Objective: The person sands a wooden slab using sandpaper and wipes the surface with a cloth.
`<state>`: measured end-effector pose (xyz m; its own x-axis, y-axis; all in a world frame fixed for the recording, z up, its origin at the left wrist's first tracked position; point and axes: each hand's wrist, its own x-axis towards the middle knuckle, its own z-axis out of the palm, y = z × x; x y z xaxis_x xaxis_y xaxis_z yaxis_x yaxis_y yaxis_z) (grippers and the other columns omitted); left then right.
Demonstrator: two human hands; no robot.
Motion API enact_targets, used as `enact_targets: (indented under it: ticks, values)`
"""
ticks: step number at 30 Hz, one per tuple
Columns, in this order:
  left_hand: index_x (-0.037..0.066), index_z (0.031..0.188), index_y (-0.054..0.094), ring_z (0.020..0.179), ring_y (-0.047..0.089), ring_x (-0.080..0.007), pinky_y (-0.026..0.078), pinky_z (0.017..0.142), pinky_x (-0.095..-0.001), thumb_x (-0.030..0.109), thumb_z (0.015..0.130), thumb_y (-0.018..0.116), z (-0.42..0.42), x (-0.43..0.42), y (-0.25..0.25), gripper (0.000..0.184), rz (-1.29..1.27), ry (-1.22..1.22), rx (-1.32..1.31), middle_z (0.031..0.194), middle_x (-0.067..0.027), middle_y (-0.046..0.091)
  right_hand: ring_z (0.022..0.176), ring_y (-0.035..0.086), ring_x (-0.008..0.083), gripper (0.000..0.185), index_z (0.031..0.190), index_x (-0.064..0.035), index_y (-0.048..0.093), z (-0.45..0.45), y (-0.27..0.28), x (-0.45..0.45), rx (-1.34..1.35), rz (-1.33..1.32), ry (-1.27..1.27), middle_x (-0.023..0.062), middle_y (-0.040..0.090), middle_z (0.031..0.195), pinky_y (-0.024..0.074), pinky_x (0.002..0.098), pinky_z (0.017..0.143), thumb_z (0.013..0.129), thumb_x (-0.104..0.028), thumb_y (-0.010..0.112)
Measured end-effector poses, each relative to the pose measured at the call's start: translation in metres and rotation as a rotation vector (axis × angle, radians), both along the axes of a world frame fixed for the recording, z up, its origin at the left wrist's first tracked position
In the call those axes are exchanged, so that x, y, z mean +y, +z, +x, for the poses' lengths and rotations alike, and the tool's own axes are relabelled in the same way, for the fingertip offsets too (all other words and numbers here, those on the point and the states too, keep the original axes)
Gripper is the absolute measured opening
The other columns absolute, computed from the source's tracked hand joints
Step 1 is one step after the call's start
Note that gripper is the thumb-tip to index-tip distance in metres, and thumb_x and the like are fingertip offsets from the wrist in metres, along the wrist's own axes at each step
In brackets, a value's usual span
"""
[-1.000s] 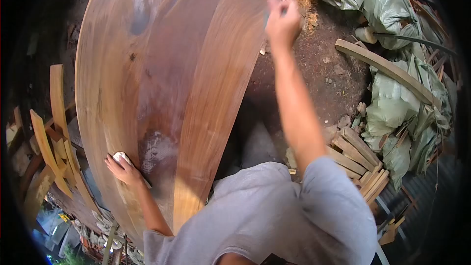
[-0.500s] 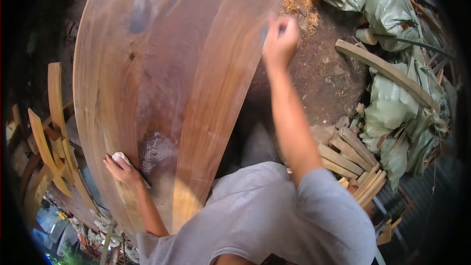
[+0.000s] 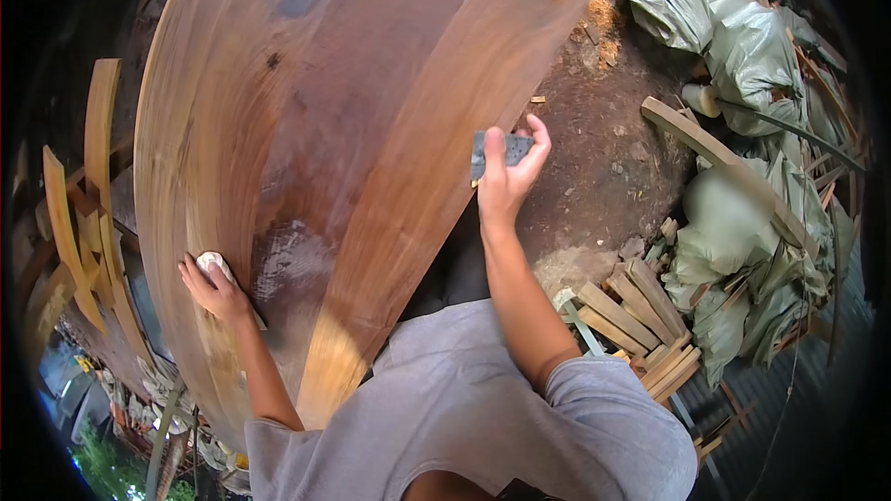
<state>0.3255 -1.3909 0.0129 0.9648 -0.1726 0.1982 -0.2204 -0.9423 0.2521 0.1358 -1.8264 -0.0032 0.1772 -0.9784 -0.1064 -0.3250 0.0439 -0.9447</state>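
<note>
A long brown wooden slab (image 3: 390,158) stretches away in front of me. At its right edge my right hand (image 3: 506,176) grips a grey, dark-speckled sanding block (image 3: 484,154), thumb on the near face and fingers around the far side. The block is at the slab's edge; I cannot tell if it touches. Down on the left part of the slab, my left hand (image 3: 219,292) lies over a white rounded thing (image 3: 213,263), partly hidden by the fingers, its kind unclear. A pale smeared patch (image 3: 292,255) marks the wood beside that hand.
Pale green sacks (image 3: 742,56) pile up on the right, with a long timber offcut (image 3: 715,153) across them. Stacked wood pieces (image 3: 640,301) lie near my right elbow. More wooden strips (image 3: 102,139) stand left of the slab. Sawdust (image 3: 603,28) covers some ground.
My right hand has come nearer to me along the slab's right edge, and the grey block now shows clearly. My left hand has shifted slightly, still over the white thing. The view has shifted.
</note>
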Motion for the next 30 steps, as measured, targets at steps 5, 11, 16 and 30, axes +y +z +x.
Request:
enact_targets:
  ticks: [5,11,16,30]
  values:
    - [0.000,0.150,0.052,0.147,0.039,-0.0459,0.027,0.123,-0.0517,0.027,0.105,0.054,0.000,0.000,0.000,0.052,-0.015,-0.004,0.002,0.158,-0.0296,0.043,0.119,0.052,0.0220,0.093,0.148,0.0012,0.042,-0.008,0.008,0.036,-0.179,0.171,-0.070,0.0148,0.051,0.134,0.0424,0.0377,0.106,0.083,-0.043,0.090]
    - [0.000,0.150,0.051,0.148,0.038,-0.0448,0.026,0.123,-0.0511,0.027,0.105,0.053,-0.001,-0.001,0.001,0.052,-0.009,0.006,0.018,0.158,-0.0292,0.043,0.075,0.061,0.0128,0.048,0.095,-0.0032,0.062,-0.021,0.009,0.031,0.015,0.190,0.043,0.0022,0.068,0.086,0.0535,0.0319,0.069,0.080,-0.037,0.093]
    - [-0.001,0.149,0.052,0.148,0.038,-0.0443,0.026,0.123,-0.0509,0.026,0.105,0.053,0.000,-0.001,0.000,0.052,-0.064,-0.024,0.016,0.158,-0.0291,0.043,0.062,0.060,0.0122,0.039,0.086,-0.0054,0.063,0.043,-0.007,-0.124,-0.209,-0.002,-0.071,0.0033,0.068,0.076,0.0486,0.0292,0.054,0.088,-0.037,0.086]
    - [-0.001,0.149,0.052,0.145,0.041,-0.0465,0.028,0.122,-0.0520,0.028,0.104,0.055,0.002,-0.001,-0.001,0.053,-0.002,-0.002,-0.017,0.156,-0.0308,0.045,0.052,0.066,0.0179,0.050,0.076,-0.0031,0.074,0.060,-0.009,-0.181,-0.035,-0.099,0.031,0.0063,0.070,0.064,0.0518,0.0331,0.050,0.095,-0.049,0.072]
